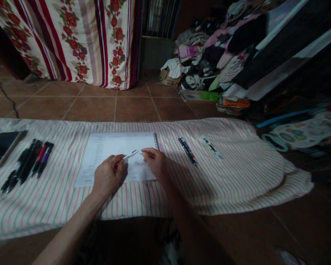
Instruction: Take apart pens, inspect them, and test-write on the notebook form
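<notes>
Over the notebook (124, 140), left hand (108, 173) pinches a slim stick (129, 155), probably light, best gripped mid-length; right hand (156, 161) is half-curled, contents unclear.

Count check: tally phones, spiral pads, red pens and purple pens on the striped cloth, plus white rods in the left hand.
Flat dark-screened phone: 1
White spiral-bound paper pad: 1
Red-and-black pen: 1
Purple-and-black pen: 1
Thin white dark-tipped rod, left hand: 1
Total: 5
</notes>
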Tool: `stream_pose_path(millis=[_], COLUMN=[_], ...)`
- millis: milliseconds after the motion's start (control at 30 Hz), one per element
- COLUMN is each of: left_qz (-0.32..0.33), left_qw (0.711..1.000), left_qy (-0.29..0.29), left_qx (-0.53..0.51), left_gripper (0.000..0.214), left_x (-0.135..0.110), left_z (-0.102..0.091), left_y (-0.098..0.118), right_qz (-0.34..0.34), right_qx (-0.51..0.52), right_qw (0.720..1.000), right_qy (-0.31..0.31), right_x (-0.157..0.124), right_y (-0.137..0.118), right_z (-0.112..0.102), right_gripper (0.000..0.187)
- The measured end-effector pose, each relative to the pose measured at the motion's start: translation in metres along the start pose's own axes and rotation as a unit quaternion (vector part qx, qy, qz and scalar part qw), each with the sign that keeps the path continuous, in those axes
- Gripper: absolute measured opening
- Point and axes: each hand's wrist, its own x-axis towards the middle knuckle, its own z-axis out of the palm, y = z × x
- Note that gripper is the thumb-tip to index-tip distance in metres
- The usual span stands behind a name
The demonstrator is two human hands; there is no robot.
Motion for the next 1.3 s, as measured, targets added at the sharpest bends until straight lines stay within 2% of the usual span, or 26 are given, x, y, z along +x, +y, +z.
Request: stream_pose_path(millis=[133, 400, 733, 967, 1133, 1233, 1300], left_qz=[-0.005, 0.002, 0.0, 0.003, 0.002, 0.0, -0.004], left_qw=[1.0, 1.0, 1.0, 1.0, 1.0, 1.0, 1.0], left_qy=[-0.001, 0.002, -0.01, -0.012, -0.008, -0.003, -0.002], left_qx=[-0.005, -0.018, -0.005, 0.0, -0.007, -0.011, -0.017], left_gripper=[0.033, 0.031, 0.033, 0.033, 0.033, 0.032, 0.032], left_x=[0.0, -0.001, -0.001, 0.0, 0.0, 0.001, 0.002], left_z=[-0.001, -0.002, -0.001, 0.001, 0.002, 0.004, 0.005], left_y=[0.001, 0.002, 0.001, 0.002, 0.003, 0.003, 0.004], right_qz=[-0.065, -0.101, -0.104, -0.117, -0.121, -0.091, -0.063], right_qx=[-0.099, -0.267, -0.346, -0.322, -0.198, -0.129, -0.101], right_qw=[0.993, 0.958, 0.932, 0.938, 0.967, 0.979, 0.986], right_qy=[0.016, 0.038, 0.033, 0.044, 0.103, 0.127, 0.116], right_x=[0.001, -0.001, -0.007, -0.007, -0.005, -0.005, -0.007], right_y=[0.003, 0.006, -0.001, 0.001, -0.006, -0.01, -0.013], right_z=[0.0, 0.002, 0.003, 0.003, -0.003, -0.008, -0.01], right_gripper=[0.015, 0.019, 0.019, 0.02, 0.027, 0.025, 0.025])
